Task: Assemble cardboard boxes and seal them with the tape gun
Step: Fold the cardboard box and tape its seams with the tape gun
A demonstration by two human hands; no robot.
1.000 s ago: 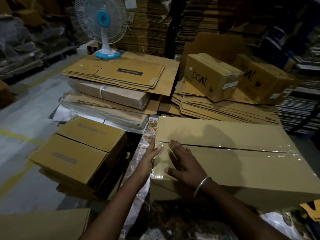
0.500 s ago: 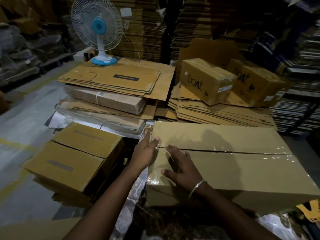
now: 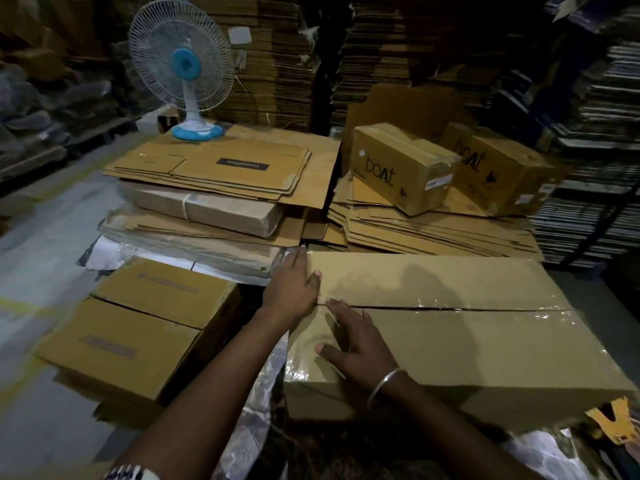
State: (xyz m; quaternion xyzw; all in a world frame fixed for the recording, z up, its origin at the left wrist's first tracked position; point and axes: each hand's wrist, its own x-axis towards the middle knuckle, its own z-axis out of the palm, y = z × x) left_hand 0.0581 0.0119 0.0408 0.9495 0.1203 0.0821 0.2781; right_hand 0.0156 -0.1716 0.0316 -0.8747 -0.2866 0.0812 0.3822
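Left hand (image 3: 294, 289) has slid up the long taped box's (image 3: 450, 341) left edge, fingers flat and together; right hand (image 3: 356, 341) spread, pressing the top. Smaller box (image 3: 138, 323) crowds nine o'clock, flattened cardboard (image 3: 433, 230) twelve.

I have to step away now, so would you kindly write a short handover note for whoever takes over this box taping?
Left hand: open, flat against the left end of the big box, thumb over the top edge.
Right hand: open, fingers flat on the box top, pressing beside the centre seam.
Done: the flaps are closed and clear tape runs along the seam and down the left end.
Left: smooth the tape end, then set the box aside. A smaller closed box sits to the left; flat cartons are stacked behind. The tape gun is not in view.
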